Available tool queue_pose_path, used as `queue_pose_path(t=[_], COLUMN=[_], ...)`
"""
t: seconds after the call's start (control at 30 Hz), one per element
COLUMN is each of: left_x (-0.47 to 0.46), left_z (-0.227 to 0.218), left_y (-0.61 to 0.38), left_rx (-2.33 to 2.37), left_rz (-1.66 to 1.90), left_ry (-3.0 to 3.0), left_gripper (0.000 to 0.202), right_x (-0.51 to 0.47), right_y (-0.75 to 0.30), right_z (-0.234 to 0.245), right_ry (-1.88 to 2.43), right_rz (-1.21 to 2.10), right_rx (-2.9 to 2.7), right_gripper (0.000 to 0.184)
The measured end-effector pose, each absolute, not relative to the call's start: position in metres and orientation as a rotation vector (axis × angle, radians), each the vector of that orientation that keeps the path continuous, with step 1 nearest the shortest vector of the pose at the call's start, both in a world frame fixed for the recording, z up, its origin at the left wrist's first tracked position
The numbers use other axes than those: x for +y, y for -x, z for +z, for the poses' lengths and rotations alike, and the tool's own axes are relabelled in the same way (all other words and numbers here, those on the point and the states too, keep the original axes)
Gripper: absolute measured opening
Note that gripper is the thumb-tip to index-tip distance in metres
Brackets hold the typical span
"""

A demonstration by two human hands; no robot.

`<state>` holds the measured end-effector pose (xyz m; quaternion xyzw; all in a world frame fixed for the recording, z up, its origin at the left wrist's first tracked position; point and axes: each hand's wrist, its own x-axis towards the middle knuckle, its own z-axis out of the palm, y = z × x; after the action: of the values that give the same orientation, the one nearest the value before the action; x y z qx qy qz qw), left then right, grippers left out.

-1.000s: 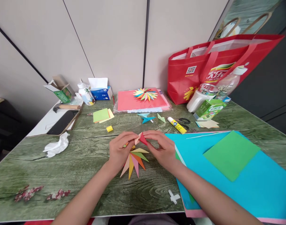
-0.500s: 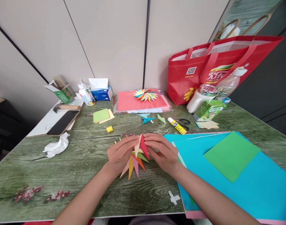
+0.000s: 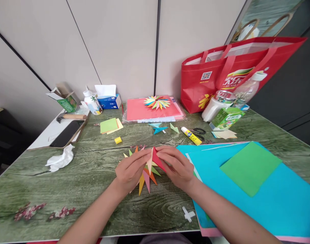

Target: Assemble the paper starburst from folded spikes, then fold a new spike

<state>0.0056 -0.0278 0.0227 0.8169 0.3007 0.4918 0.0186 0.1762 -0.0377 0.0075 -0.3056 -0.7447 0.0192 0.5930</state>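
My left hand (image 3: 131, 168) pinches a cream folded paper piece (image 3: 150, 163) between thumb and fingers. Against it, my right hand (image 3: 179, 166) is closed on a red folded paper piece (image 3: 158, 160). The two pieces meet at their upper ends between my fingertips. Just beneath lies a many-pointed star of coloured folded paper (image 3: 144, 179), partly covered by my hands. Whether the held pieces are joined to this star, I cannot tell.
Blue paper sheets (image 3: 248, 217) with a green square (image 3: 251, 169) lie at right. Beyond my hands are a glue stick (image 3: 191, 136), scissors (image 3: 199, 131), blue folded pieces (image 3: 158, 130) and a finished paper star (image 3: 157, 102). A crumpled tissue (image 3: 60, 158) lies left.
The red piece has turned outward to the right, and its lower tip now lies by my right fingers. The cream piece hangs more upright. Both hands stay almost in place.
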Motion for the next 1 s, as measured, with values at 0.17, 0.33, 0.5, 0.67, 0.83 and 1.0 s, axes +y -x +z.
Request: queue_pose_path(t=[0.17, 0.33, 0.5, 0.67, 0.83, 1.0], left_x=[-0.029, -0.029, -0.023, -0.014, -0.011, -0.009], left_z=[0.024, 0.026, 0.028, 0.031, 0.034, 0.032], left_y=[-0.006, -0.008, -0.015, -0.019, -0.018, -0.018], left_rx=[0.940, 0.886, 1.004, 1.099, 1.123, 1.111], left_rz=[1.529, 1.540, 1.467, 1.176, 1.047, 1.006], left_ry=[-2.571, -2.541, -2.176, -1.438, -1.216, -1.178], left_gripper=[0.027, 0.029, 0.017, 0.013, 0.016, 0.016], right_x=[-0.037, -0.038, -0.035, -0.027, -0.022, -0.021], right_y=[-0.178, -0.179, -0.176, -0.170, -0.171, -0.175], right_z=[0.007, 0.010, 0.011, 0.009, 0.008, 0.010], right_ry=[0.709, 0.711, 0.849, 0.992, 0.988, 1.001], right_rz=[0.032, 0.030, 0.149, 0.812, 1.240, 1.376], right_rx=[-1.760, -1.771, -1.723, -1.493, -1.295, -1.262], right_gripper=[0.045, 0.044, 0.032, 0.021, 0.024, 0.027])
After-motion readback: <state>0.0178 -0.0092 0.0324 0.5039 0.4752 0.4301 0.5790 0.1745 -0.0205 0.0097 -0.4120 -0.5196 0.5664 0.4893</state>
